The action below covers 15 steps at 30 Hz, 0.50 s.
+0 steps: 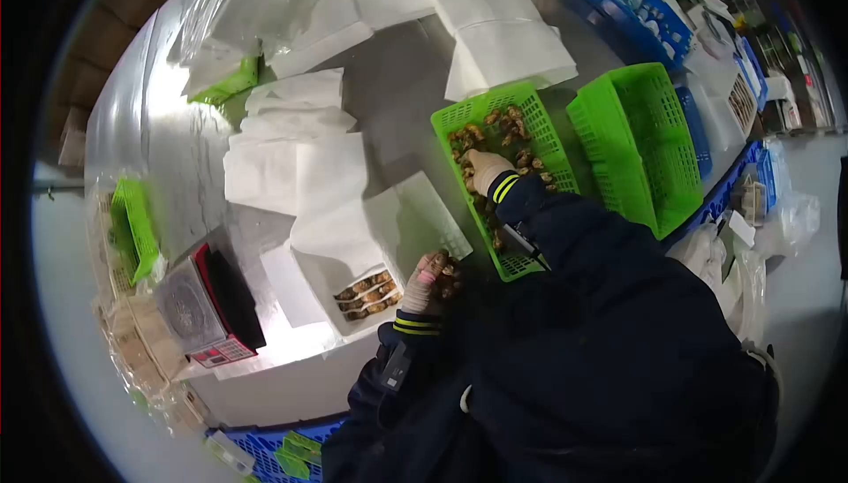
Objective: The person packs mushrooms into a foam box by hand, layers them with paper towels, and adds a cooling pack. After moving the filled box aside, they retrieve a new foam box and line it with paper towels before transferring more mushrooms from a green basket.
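Observation:
My left hand (424,283) is closed around several brown, knobbly lumps (447,282), whose exact kind I cannot make out. It is beside the right wall of a white foam box (349,245). Inside that box lie rows of similar brown pieces (368,294) with white strips between them. My right hand (488,170) reaches into a green perforated basket (554,143), its bent fingers down among more of the lumps (510,123). Whatever its fingertips hold is hidden.
Green baskets (638,143) are nested to the right. White sheets (296,161) lie behind the foam box, and more white packaging (503,33) is at the back. A red-edged scale (208,311) stands left. A blue crate (632,11) is at the far right.

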{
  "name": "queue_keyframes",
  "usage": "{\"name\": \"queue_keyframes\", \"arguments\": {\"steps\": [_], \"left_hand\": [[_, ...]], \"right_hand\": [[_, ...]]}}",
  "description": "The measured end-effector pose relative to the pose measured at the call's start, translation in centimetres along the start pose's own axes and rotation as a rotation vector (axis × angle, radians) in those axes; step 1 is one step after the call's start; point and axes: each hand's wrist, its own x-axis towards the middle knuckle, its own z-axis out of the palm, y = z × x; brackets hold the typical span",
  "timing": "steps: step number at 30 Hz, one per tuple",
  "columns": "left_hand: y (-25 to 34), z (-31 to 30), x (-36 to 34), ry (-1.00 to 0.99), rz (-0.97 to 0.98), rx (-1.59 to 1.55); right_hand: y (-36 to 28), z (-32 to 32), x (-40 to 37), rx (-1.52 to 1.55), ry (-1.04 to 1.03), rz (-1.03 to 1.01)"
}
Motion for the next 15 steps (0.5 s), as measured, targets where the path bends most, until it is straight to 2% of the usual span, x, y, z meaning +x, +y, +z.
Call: {"name": "queue_keyframes", "arguments": {"steps": [1,3,4,6,8,9,10,11,12,13,14,15], "left_hand": [[-0.1,0.8,0.5,-0.017,-0.008,0.016],[-0.6,2.9,0.7,-0.224,0.093,-0.245],[0.5,5.0,1.2,-0.074,-0.032,-0.078],[0.9,7.6,1.9,-0.133,0.03,-0.042],[0.7,10.5,2.3,-0.299,0.159,-0.054],[0.5,12.8,2.4,-0.252,0.148,-0.006],[-0.1,15.3,2.9,-0.303,0.113,0.037],[-1.3,17.7,3.8,-0.353,0.083,0.079],[-3.7,20.5,5.2,-0.401,0.127,0.094],[-6.2,23.7,6.6,-0.448,0.175,0.107],[-6.4,28.2,6.2,-0.368,-0.008,0.123],[-9.4,30.4,8.7,-0.418,0.002,0.049]], "right_hand": [[0.6,0.4,-0.1,0.09,0.048,0.011],[1.6,1.5,-0.2,0.167,0.122,-0.072],[0.8,0.7,-1.0,0.148,0.038,-0.021],[2.1,1.4,-1.1,0.313,0.152,-0.155],[3.9,-1.9,-4.7,0.53,0.252,-0.186],[5.4,-4.5,-7.3,0.752,0.315,-0.176],[7.0,-7.9,-10.8,0.654,0.453,-0.034],[11.4,-8.9,-12.4,0.841,0.553,-0.155],[16.3,-9.6,-13.1,0.603,0.774,-0.14],[20.5,-10.5,-14.0,0.891,0.809,-0.228],[24.0,-11.1,-15.4,1.063,0.815,-0.15],[29.1,-11.2,-15.5,0.755,0.85,0.091]]}}
